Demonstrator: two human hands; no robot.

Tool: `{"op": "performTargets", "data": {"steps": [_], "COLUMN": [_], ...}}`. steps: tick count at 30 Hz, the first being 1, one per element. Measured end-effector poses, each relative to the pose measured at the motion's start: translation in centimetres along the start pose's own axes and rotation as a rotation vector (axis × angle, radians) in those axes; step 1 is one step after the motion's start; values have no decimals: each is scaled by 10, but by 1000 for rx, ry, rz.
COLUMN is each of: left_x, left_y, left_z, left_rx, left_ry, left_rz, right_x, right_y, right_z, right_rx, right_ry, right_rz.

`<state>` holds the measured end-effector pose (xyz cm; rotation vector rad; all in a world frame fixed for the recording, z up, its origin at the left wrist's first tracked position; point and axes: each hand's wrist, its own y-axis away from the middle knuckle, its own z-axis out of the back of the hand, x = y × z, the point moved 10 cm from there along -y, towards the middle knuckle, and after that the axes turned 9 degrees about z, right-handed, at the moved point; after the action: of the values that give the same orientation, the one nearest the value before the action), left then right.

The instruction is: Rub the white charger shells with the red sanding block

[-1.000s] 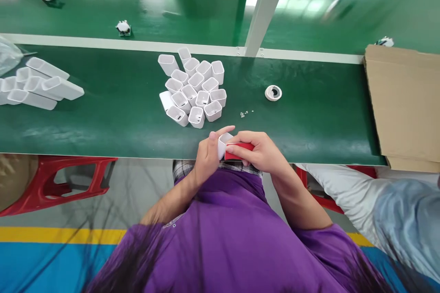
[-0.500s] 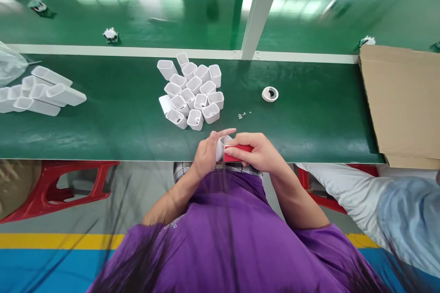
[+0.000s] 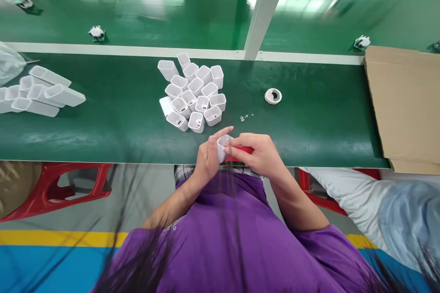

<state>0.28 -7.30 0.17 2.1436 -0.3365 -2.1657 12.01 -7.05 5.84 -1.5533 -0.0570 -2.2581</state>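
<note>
At the bench's front edge my left hand (image 3: 208,158) is closed around a white plastic housing (image 3: 222,149), an open-ended box whose mouth faces up. Its index finger stretches out past the rim. My right hand (image 3: 257,151) is closed too, with thumb and fingertips pinched at the housing's opening; what they pinch is too small to make out. A red object (image 3: 240,151) lies under the right fingers against the palm, mostly covered, so its kind does not show. Just beyond the hands, several tiny clear pieces (image 3: 244,118) are scattered on the green bench.
A cluster of white housings (image 3: 195,87) stands ahead, slightly left; more housings (image 3: 44,94) lie piled at far left by a plastic bag (image 3: 10,64). A roll of white tape (image 3: 273,96) sits right of centre. Cardboard (image 3: 405,110) covers the right end. Another person's leg (image 3: 347,197) is at right.
My right fingertips have shifted slightly to the housing's mouth, and the red object shows less beneath them. The housing's opening is turned more upward. Small items on the far belt have moved left.
</note>
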Motion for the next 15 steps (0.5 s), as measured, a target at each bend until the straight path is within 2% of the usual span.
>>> {"op": "performTargets", "data": {"steps": [3, 5, 9, 12, 15], "left_x": [8, 10, 10, 10, 15], "left_y": [-3, -4, -6, -6, -6], "left_z": [-14, -21, -27, -32, -35], "left_rx": [213, 344, 465, 515, 526], "left_ry": [113, 267, 489, 541, 531], "left_rz": [85, 156, 303, 364, 401], "right_x": [-6, -20, -43, -37, -24], "right_y": [0, 0, 3, 1, -4], "right_z": [2, 10, 28, 21, -1], "right_rx": [-13, -87, -249, -213, -76], "right_ry": [-38, -76, -202, -313, -373], "right_rz": [-25, -99, -222, -199, -170]}}
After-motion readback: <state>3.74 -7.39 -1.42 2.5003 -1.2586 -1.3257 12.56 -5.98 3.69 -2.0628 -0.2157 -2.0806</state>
